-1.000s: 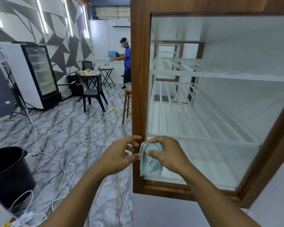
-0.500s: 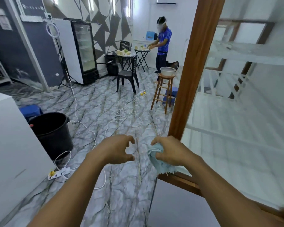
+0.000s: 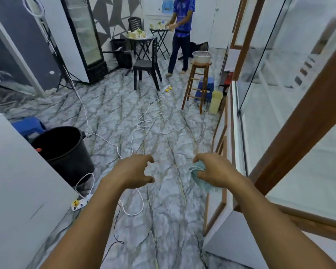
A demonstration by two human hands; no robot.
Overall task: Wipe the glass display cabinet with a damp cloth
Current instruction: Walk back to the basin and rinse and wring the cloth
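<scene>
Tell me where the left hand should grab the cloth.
Pinch the loose tail of the cloth hanging below the right hand, coming from the left and underneath. The upper part is bunched inside that hand's grip, so only the lower end is free.

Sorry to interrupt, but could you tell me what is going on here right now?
The person wearing the camera stands beside the glass display cabinet, gripping a bunched light blue cloth in the right hand, not on the glass. The left hand is empty, fingers loosely curled above the floor. Ahead, a bowl sits on a wooden stool, and another person works at a small table.
</scene>
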